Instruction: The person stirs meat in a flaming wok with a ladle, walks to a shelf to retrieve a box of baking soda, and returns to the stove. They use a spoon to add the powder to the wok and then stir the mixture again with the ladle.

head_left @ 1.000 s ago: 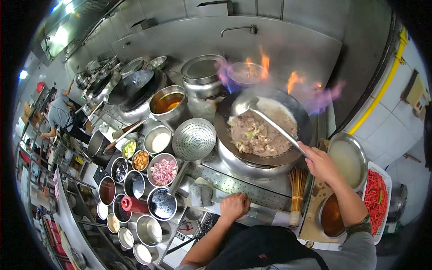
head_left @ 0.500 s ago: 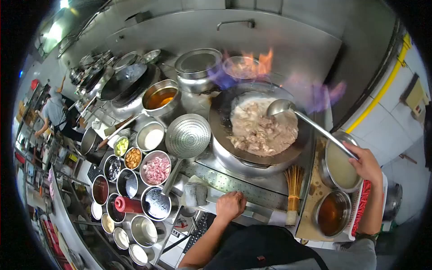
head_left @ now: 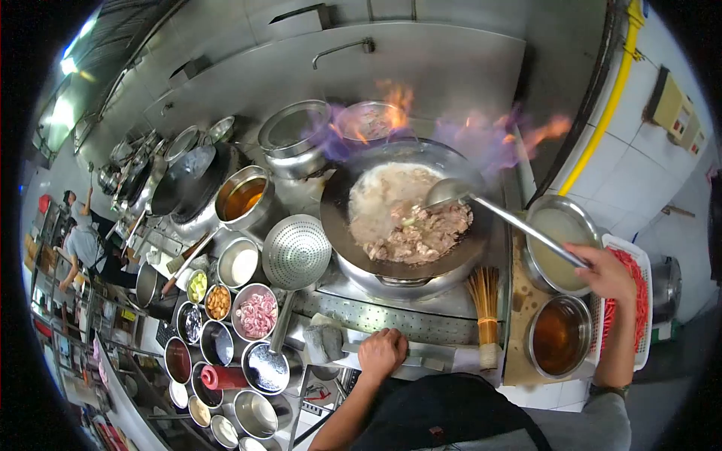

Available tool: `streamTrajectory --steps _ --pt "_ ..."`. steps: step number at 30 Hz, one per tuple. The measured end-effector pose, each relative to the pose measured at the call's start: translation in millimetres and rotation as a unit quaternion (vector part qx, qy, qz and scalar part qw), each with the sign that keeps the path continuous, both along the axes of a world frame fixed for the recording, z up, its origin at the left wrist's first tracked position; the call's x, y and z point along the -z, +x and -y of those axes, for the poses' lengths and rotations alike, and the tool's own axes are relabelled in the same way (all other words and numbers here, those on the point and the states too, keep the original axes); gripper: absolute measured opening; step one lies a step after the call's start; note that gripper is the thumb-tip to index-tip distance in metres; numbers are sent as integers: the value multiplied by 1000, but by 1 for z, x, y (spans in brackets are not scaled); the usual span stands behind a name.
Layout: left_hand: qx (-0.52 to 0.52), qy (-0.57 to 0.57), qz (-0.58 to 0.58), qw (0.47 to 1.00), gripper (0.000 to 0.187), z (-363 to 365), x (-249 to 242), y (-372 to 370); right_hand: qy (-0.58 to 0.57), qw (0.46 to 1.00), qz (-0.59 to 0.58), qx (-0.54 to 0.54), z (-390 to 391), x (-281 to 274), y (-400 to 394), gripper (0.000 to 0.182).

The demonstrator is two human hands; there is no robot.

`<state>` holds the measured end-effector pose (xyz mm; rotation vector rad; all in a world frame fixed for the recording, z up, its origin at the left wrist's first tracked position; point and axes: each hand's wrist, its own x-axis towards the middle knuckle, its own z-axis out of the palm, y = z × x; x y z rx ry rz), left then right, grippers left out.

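My right hand (head_left: 604, 272) is wrapped round the end of the long handle of a steel ladle (head_left: 526, 225). The ladle's bowl sits among sliced meat (head_left: 414, 225) in pale bubbling liquid, inside a wide wok (head_left: 342, 240) on the burner. Flames (head_left: 481, 143) rise behind the wok's far rim. My left hand (head_left: 382, 353) rests closed on the stove's front edge, and what its fingers grip, if anything, is hidden. Just left of it lies a folded grey cloth (head_left: 323, 342). A bamboo brush (head_left: 485, 316) stands to its right.
To the right are a bowl of cloudy liquid (head_left: 560, 240), a bowl of brown liquid (head_left: 559, 336) and a white basket (head_left: 639, 316) with red contents. Leftward are a perforated strainer (head_left: 297, 248), a pot of amber liquid (head_left: 244, 197) and several ingredient containers. People (head_left: 86, 244) stand far left.
The view has turned a little, so things sit further left. The ladle has shifted within the wok, pushing meat toward the near right side. My left hand stays on the edge.
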<state>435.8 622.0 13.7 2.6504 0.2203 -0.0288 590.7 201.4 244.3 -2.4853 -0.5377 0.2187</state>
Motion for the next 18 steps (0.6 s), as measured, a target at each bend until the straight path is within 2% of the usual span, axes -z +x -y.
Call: streamTrajectory --steps 1,3,6,9,12,14,18 --pt "-2 -3 5 1000 26 1 -3 -1 -56 997 -42 18 -23 -5 0 55" --pt "-7 -7 12 1000 24 4 -4 -1 -57 998 -27 28 -47 43 6 54" --pt "-3 -10 23 1000 22 -2 2 -3 63 996 -57 37 -79 84 9 55" --pt "15 -41 53 998 19 -6 10 -5 135 966 -185 123 -117 71 11 58" --pt "10 -12 61 998 19 -2 7 -4 154 971 -154 99 -140 77 27 58" --pt "2 -11 61 998 20 -1 4 -4 127 968 -192 97 -159 71 31 57" --pt "-3 -12 52 999 21 -5 7 -4 229 887 -398 44 -177 86 23 47"
